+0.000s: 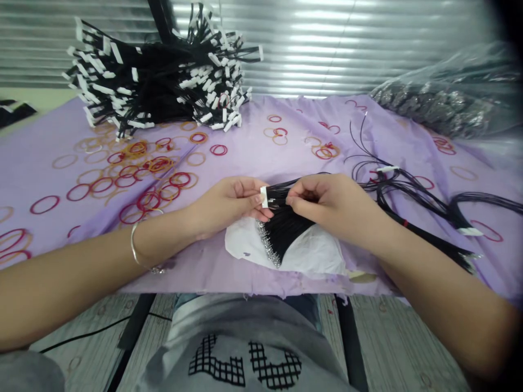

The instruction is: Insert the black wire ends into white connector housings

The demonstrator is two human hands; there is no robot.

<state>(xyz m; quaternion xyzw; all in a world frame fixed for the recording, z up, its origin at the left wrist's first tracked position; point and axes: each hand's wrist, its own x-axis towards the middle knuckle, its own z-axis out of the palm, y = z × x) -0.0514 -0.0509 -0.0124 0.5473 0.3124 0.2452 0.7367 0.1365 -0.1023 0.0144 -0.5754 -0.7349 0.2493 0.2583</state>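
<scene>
A white connector housing [265,197] is pinched between the thumb and fingers of my left hand [241,201]. Several black wires run out of its right side. Close by, my right hand [318,198] has thumb and forefinger closed on a black wire [281,201] near the housing; the wire's metal end points toward the connector. Below both hands, a fanned bundle of black wires [290,234] with silver crimped terminals [267,244] lies on a white sheet [322,253].
A tall pile of black wire harnesses [159,76] with white connectors stands at the back left. Red and yellow rubber bands [159,163] lie scattered over the purple cloth [245,147]. Loose harness wires [420,188] stretch right, and a clear plastic bag [445,98] of terminal-ended wires sits back right.
</scene>
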